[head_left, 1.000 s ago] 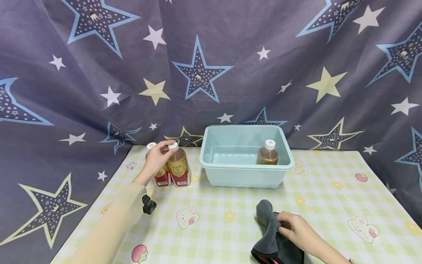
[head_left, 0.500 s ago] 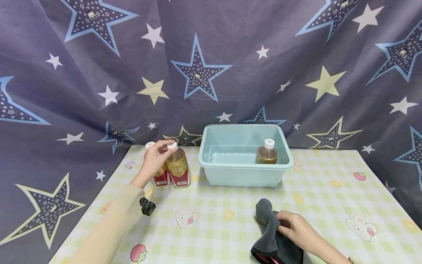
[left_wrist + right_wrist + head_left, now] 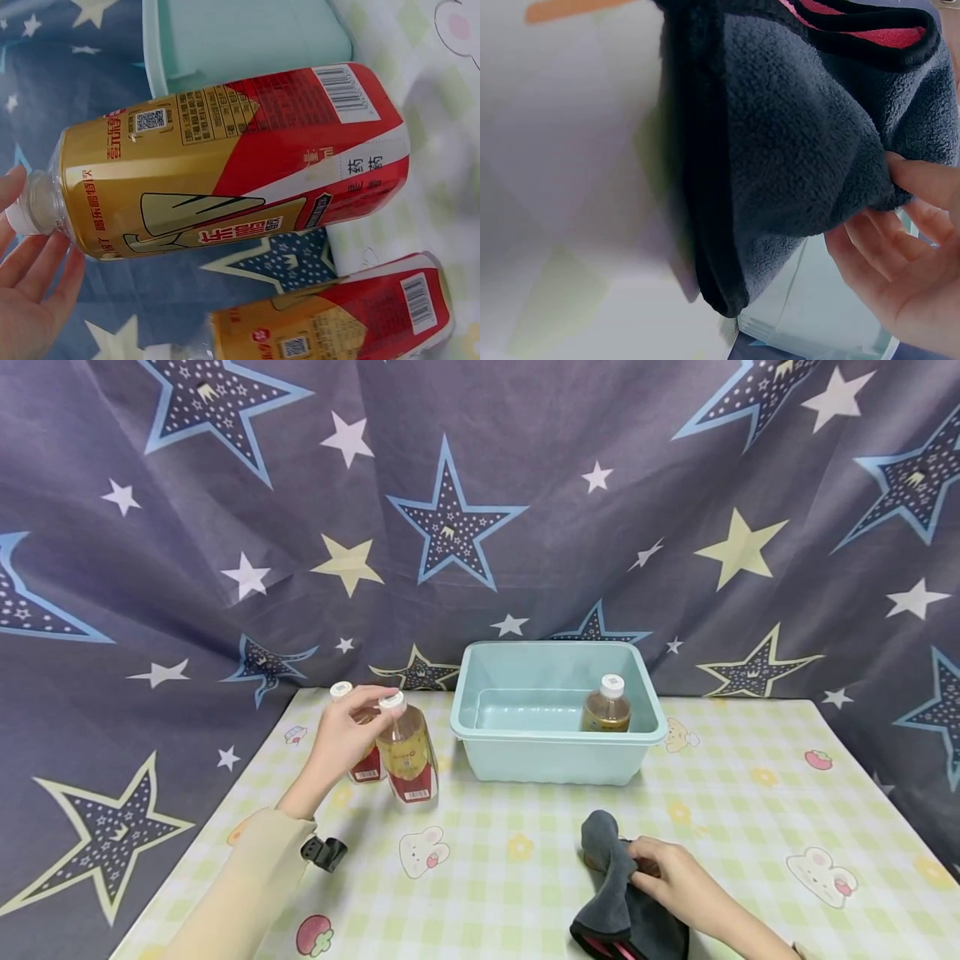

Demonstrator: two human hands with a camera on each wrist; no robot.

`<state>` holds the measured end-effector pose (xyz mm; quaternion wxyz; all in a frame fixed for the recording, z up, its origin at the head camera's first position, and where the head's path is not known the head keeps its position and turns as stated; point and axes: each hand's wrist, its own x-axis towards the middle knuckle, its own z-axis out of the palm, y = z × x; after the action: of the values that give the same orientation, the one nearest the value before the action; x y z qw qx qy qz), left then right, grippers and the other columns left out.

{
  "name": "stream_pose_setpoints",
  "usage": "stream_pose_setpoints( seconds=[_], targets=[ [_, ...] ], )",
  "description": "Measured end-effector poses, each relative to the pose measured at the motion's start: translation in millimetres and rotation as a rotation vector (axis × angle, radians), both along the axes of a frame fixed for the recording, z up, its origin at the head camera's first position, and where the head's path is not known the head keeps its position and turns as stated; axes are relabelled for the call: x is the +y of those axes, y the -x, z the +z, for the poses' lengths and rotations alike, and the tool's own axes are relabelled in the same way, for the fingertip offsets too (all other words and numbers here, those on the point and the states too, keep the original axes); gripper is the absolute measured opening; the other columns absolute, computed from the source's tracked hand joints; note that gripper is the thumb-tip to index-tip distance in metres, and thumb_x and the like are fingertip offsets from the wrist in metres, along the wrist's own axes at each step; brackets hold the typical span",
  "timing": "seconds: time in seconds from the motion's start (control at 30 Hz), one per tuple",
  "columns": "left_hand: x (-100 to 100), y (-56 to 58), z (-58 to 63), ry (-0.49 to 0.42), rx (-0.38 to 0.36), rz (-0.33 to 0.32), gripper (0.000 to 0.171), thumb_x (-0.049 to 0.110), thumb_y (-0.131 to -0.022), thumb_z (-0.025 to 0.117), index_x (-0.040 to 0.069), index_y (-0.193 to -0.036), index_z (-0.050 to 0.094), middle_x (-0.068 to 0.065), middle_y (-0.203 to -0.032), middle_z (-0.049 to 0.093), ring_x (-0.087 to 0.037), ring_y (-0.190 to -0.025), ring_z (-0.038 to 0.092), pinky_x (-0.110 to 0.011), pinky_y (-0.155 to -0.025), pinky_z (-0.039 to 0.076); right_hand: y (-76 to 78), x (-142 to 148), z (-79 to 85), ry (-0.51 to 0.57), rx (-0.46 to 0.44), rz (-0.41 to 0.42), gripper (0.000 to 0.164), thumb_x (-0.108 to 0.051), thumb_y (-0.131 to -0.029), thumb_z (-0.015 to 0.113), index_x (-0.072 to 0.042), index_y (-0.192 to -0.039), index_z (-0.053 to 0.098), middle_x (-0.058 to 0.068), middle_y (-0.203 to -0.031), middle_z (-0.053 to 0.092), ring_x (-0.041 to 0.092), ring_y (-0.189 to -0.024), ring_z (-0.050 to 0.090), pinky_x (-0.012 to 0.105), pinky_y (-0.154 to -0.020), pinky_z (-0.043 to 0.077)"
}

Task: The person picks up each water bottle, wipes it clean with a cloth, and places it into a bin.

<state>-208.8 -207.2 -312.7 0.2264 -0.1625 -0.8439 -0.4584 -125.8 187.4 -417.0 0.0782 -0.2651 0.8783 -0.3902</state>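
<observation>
My left hand [image 3: 341, 743] pinches the white cap of a drink bottle [image 3: 408, 756] with a gold and red label. That bottle leans slightly in the head view; the left wrist view shows its label [image 3: 225, 165] close up. Just behind it, to the left, a second bottle of the same kind [image 3: 367, 766] stands partly hidden by my hand. Toward the table's front right, my right hand [image 3: 678, 885] pinches a folded grey towel [image 3: 630, 906] with black edging. Some pink shows inside its fold, and the right wrist view shows the fingers and thumb [image 3: 922, 176] on the fabric.
A light blue plastic basin [image 3: 555, 762] stands at the back middle of the table, with a similar bottle [image 3: 607, 710] upright in its right part. A checked cloth [image 3: 495, 893] covers the table. Behind hangs a star-patterned curtain [image 3: 555, 568].
The bottle in my left hand has come toward me and right, away from the second bottle, and now leans. My right hand and the towel have stayed in place.
</observation>
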Motion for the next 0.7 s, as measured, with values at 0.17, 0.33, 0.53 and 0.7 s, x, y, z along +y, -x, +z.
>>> stream_pose_setpoints(
  seconds=[0.17,0.33,0.53,0.7],
  targets=[
    [-1.1,0.7,-9.3,0.007,0.046,-0.015,0.027,0.015,-0.077,0.069,0.007,-0.102,0.066,-0.004,-0.102,0.062,-0.004,-0.082,0.056,-0.024,-0.072,0.050,-0.3,-0.6,-0.2,0.002,0.005,-0.005,0.005,-0.004,-0.082,0.059,-0.007,-0.086,0.059,-0.006,-0.081,0.054,0.001,-0.067,0.052,0.021,-0.054,0.046],
    [10.4,-6.2,-8.0,-0.012,0.111,-0.060,0.025,0.013,-0.074,0.072,0.006,-0.098,0.067,-0.005,-0.099,0.064,-0.005,-0.085,0.056,-0.026,-0.071,0.050,-0.5,-0.9,0.4,0.006,0.004,-0.007,0.005,-0.004,-0.082,0.059,-0.007,-0.085,0.059,-0.006,-0.080,0.054,0.001,-0.067,0.052,0.021,-0.054,0.046],
    [29.8,-13.6,-8.2,-0.039,0.141,-0.136,0.025,0.007,-0.071,0.073,0.003,-0.095,0.067,-0.007,-0.096,0.065,-0.008,-0.084,0.057,-0.022,-0.070,0.050,-0.5,-0.8,0.8,0.003,0.019,-0.012,0.006,-0.004,-0.082,0.060,-0.008,-0.085,0.060,-0.006,-0.081,0.055,0.001,-0.067,0.053,0.021,-0.054,0.047],
    [45.3,-15.8,-13.2,-0.029,0.178,-0.210,0.022,0.010,-0.072,0.073,0.005,-0.093,0.067,-0.005,-0.094,0.065,-0.011,-0.083,0.058,-0.023,-0.070,0.051,-0.2,-0.5,0.7,-0.001,0.016,-0.020,0.006,-0.004,-0.082,0.060,-0.009,-0.085,0.060,-0.006,-0.081,0.055,0.000,-0.066,0.052,0.021,-0.053,0.046]
  ],
)
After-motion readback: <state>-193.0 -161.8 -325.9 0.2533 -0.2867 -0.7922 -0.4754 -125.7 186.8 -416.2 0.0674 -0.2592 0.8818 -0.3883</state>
